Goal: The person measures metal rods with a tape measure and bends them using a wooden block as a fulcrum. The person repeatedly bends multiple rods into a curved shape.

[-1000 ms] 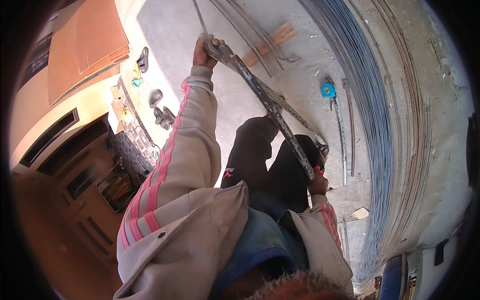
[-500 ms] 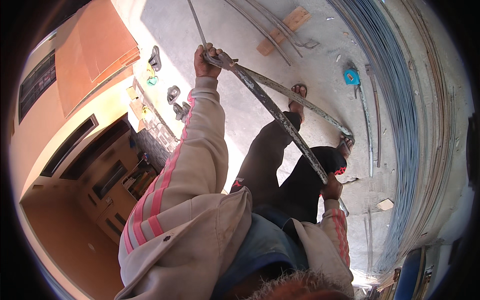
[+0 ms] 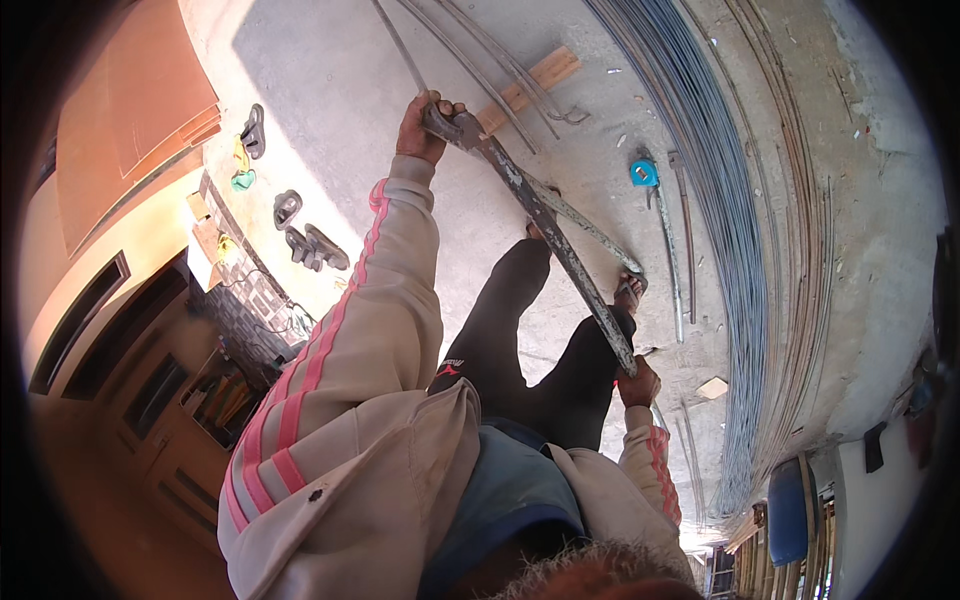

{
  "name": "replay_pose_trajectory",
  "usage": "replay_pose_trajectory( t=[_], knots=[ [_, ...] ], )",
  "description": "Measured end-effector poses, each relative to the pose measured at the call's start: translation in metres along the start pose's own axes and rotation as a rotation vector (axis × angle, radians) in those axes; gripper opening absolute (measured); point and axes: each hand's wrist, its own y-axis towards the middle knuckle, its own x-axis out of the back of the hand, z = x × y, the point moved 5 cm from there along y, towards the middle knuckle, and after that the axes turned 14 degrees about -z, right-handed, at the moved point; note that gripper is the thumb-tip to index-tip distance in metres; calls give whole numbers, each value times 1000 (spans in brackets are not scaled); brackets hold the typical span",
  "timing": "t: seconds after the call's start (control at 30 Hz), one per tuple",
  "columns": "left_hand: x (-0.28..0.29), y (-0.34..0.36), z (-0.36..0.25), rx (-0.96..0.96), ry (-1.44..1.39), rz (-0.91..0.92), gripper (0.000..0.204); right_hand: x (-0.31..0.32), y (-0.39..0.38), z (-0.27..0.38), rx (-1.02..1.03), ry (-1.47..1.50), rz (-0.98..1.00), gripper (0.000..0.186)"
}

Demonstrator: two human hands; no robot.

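Observation:
A long-handled bolt cutter point(image 3: 566, 258) with worn, chipped paint slants across the middle, its head at the upper left. At that head, my left hand point(image 3: 422, 128) is closed around a thin steel rod point(image 3: 398, 48), which runs up beyond the top edge. The fingers cover the spot where rod and jaws meet. My right hand point(image 3: 640, 384) grips the lower end of the nearer handle beside my knee. The other handle point(image 3: 588, 225) reaches down to the floor by my sandalled foot point(image 3: 628, 292).
Long bundled steel rods point(image 3: 715, 200) curve along the right. A blue tape measure point(image 3: 644, 173) lies near loose bars point(image 3: 670, 250). Bent rods rest across a wooden plank point(image 3: 550, 72) at the top. Sandals point(image 3: 287, 208) sit on the left, by the building. A blue barrel point(image 3: 787, 510) stands lower right.
The view has shifted, so the floor items appear further left. The two cutter handles look closer together now, with my right hand still on the nearer one and my left still at the head.

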Motion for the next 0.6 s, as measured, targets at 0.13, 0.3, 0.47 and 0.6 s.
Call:
replay_pose_trajectory(
  t=[0.13,0.3,0.47,0.6],
  knots=[
    [-25,-21,2,27,5,84,29,31,-13,-12,-78,8,95,30],
    [-40,-31,2,-8,20,86,31,24,49,-48,-111,150,-101,31],
    [-39,-25,0,-67,32,95,36,-12,181,-105,-205,-17,-243,50],
    [-41,-25,-3,-77,53,120,41,-42,282,-156,-146,-40,-422,51]
  ],
)
